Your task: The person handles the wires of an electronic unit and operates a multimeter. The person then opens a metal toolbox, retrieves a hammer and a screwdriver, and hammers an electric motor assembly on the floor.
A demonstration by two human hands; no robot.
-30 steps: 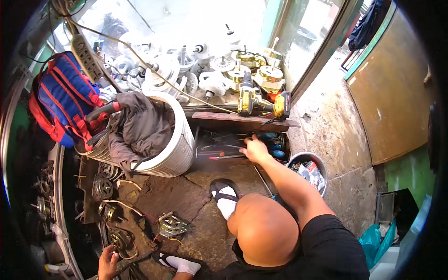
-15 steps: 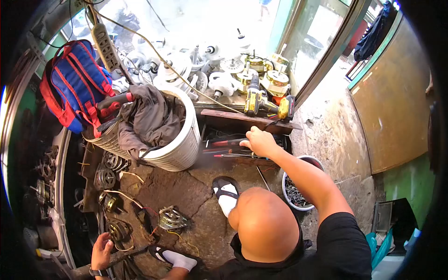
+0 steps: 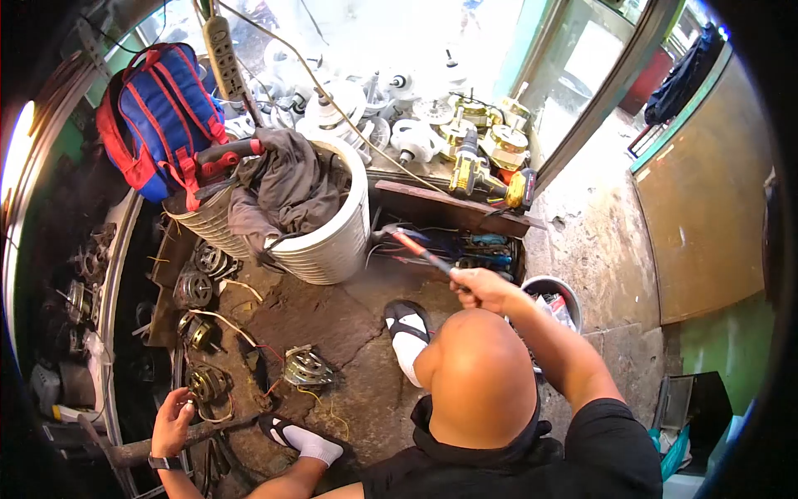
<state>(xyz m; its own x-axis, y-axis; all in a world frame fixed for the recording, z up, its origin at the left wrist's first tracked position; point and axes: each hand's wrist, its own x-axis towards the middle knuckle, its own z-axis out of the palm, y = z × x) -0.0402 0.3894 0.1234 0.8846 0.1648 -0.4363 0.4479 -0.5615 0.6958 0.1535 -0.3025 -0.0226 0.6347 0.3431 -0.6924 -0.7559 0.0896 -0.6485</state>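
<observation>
In my right hand is a hammer with a red and dark handle, its head pointing up and left over an open wooden tool box. Screwdrivers and other hand tools lie inside the box. My left hand, with a dark watch on the wrist, is at the lower left with thumb and fingers curled together. A small pale thing shows at its fingertips, too small to name. Close beside that hand sits a small electric motor on the floor. Another motor with wires lies farther right.
A white basket with dark cloth stands left of the tool box. A yellow drill rests behind the box, near several white and brass-coloured motor parts. Right of my knee is a white bucket. A blue-red backpack sits at the left.
My right hand has come back from the tool box toward me, lifting the hammer out. My left hand has moved up slightly near the motor. The view has shifted a little.
</observation>
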